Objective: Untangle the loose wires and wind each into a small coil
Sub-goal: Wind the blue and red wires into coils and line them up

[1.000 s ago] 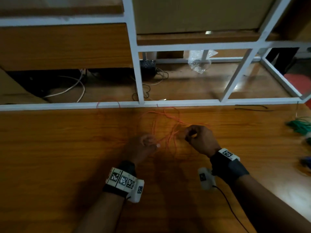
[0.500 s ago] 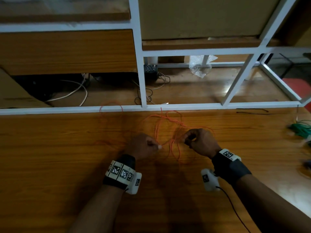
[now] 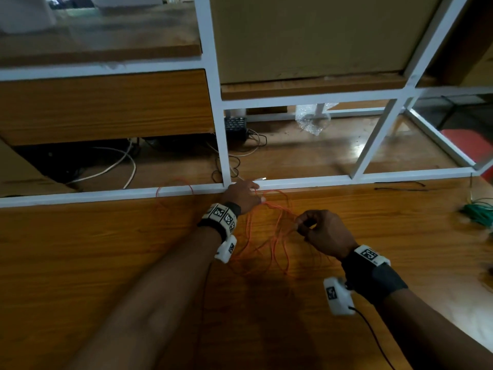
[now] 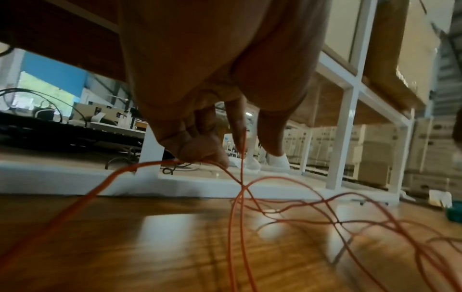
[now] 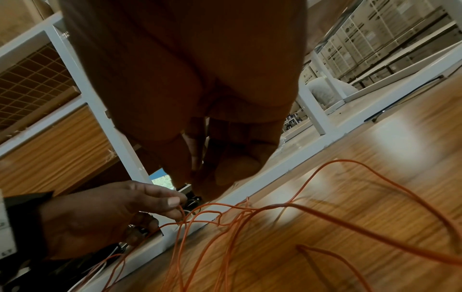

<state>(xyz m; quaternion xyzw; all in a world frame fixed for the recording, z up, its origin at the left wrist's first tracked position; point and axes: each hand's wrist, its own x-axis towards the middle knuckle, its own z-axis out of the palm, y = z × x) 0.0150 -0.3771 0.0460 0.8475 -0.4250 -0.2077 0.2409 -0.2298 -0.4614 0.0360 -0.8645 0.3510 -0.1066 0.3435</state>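
Observation:
A thin orange wire (image 3: 277, 236) lies in a loose tangle of loops on the wooden table (image 3: 106, 263), between my two hands. My left hand (image 3: 260, 196) is stretched out to the white frame rail (image 3: 106, 194) and pinches a strand there. The left wrist view shows the orange wire (image 4: 235, 217) running down from the pinching left fingertips (image 4: 212, 156). My right hand (image 3: 300, 226) hovers nearer to me, its fingers curled and pinching other strands. In the right wrist view the orange wire (image 5: 225, 227) spreads below both hands. One loop reaches over the rail at the left.
A bundle of green wire (image 3: 477, 212) lies at the table's right edge. A short black wire (image 3: 400, 186) lies near the rail. Behind the rail are white cables (image 3: 120, 166), a black adapter (image 3: 236, 126) and a clear plastic bag (image 3: 313, 118).
My left hand has moved away from me to the frame rail, drawing a strand out of the tangle. The right hand has kept its pinch in about the same place.

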